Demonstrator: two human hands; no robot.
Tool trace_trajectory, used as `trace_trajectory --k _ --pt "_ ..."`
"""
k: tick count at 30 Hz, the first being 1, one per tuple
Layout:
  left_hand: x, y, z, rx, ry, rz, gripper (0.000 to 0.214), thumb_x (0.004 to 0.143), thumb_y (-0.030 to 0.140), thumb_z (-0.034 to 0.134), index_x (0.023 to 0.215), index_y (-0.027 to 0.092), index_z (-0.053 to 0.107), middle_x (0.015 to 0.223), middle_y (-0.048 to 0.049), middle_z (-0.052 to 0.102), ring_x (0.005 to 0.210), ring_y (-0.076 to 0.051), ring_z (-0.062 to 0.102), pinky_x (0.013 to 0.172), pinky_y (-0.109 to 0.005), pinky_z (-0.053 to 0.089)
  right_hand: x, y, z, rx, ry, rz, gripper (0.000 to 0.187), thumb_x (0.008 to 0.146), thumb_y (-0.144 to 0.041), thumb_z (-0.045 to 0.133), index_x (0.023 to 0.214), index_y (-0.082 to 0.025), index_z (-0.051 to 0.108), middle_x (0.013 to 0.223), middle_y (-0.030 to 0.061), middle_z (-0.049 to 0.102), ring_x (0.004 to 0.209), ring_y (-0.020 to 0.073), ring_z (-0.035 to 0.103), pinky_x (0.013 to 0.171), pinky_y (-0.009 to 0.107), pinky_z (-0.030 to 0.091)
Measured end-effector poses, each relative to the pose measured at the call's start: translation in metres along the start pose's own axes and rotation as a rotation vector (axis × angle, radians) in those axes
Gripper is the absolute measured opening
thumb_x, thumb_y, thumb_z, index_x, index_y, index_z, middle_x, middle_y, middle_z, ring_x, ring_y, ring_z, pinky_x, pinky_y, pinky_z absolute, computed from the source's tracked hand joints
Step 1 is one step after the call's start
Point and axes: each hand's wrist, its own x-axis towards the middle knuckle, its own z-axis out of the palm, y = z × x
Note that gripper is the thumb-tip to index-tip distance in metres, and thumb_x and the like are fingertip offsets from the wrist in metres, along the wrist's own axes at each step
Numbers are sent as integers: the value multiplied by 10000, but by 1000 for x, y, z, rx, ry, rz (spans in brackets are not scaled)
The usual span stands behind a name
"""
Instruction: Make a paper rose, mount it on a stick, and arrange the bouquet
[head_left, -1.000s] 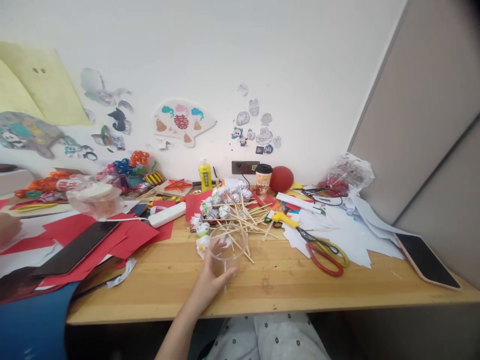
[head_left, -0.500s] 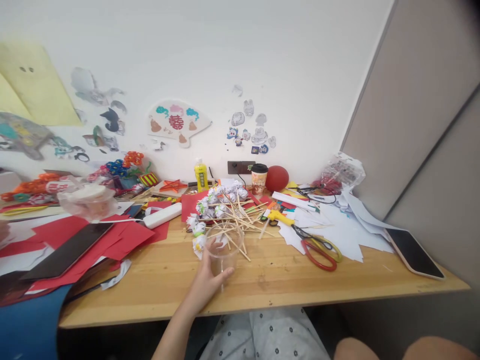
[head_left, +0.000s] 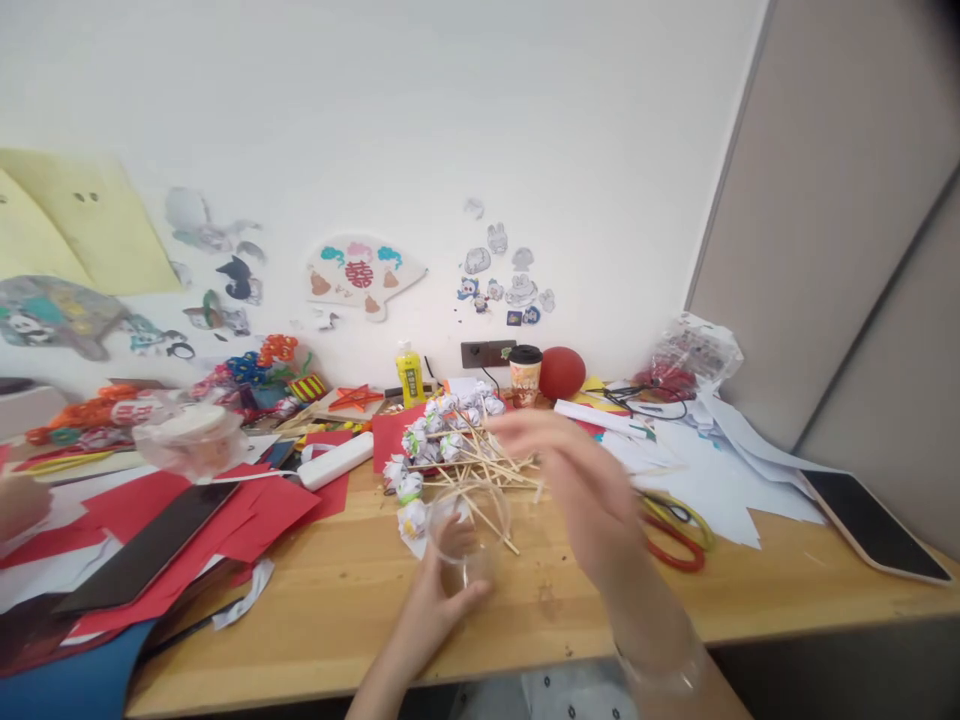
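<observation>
My left hand is wrapped round a clear plastic cup standing on the wooden table. My right hand is raised over the table to the right of the cup, blurred by motion. Its fingers stretch out towards the left, with nothing visible in them. Behind the cup lies a heap of thin wooden sticks. Several crumpled white paper balls, some with green or yellow bits, lie at the sticks' far and left ends. My right hand partly covers the sticks' right ends.
Scissors and white paper lie to the right, by a phone. A paper cup, yellow bottle and red balloon stand behind. Red paper is left; another person's hand shows there.
My right hand has come into view from the lower right and reached over the table. My left hand stays round the cup. The whole view has shifted slightly.
</observation>
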Motion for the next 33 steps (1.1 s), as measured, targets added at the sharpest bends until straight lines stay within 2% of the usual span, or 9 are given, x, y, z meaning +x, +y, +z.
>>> trace_trajectory --k 3,4,7,10,12,16,20,29,33 --pt "-2 -7 1 -36 -3 30 803 678 476 676 1331 193 304 1288 -152 506 1179 -296 485 1025 -435 335 54 69 44 -600 -445 44 291 877 -196 477 1153 -167 564 1194 68 594 1120 165 529 966 296 394" --pt "-2 -10 1 -38 1 32 810 675 493 673 1334 194 310 1308 -157 491 1195 -302 470 1033 -440 322 66 91 57 -664 -519 54 314 847 -172 529 1157 -141 568 1202 94 592 1123 184 529 966 297 390" --pt "-3 -14 1 -22 8 35 834 657 550 663 1338 198 332 1345 -162 458 1228 -319 432 1049 -442 295 83 138 85 -765 -623 51 296 803 -165 598 1098 -166 609 1127 92 636 1089 216 552 947 319 399" --pt "-4 -11 1 -30 -1 41 849 649 584 651 1340 205 334 1350 -157 450 1236 -322 419 1053 -437 285 79 152 95 -875 -604 108 383 773 -184 645 1145 -139 566 1129 140 617 1087 256 551 902 344 427" --pt "-5 -5 2 -47 -11 43 847 650 588 649 1339 209 332 1324 -150 473 1225 -319 428 1051 -437 285 72 155 96 -955 -570 193 408 783 -169 642 1170 -99 531 1115 169 610 1039 263 579 837 353 464" --pt "-6 3 1 -36 -15 28 826 644 569 661 1317 201 355 1285 -148 500 1192 -318 455 1034 -435 305 63 160 89 -1063 -562 336 200 888 -254 551 1022 -111 591 954 68 653 849 180 636 760 359 508" --pt "-5 -1 0 11 -1 10 830 641 528 674 1322 186 346 1303 -167 481 1206 -327 441 1035 -442 300 66 153 72 -1070 -537 302 187 881 -271 549 837 -117 645 855 90 684 807 190 645 720 313 478" --pt "-1 -9 1 -15 2 30 862 637 566 652 1324 185 298 1273 -174 489 1193 -320 453 1026 -442 311 68 76 23 -883 -239 -40 234 891 -175 367 908 -165 600 903 85 682 828 191 635 702 254 446" --pt "-1 -8 2 -33 6 41 821 663 533 649 1316 185 293 1268 -167 489 1194 -311 449 1031 -444 301 53 59 17 -603 -72 -443 212 827 -159 387 896 -177 587 815 83 681 757 216 640 647 290 483"
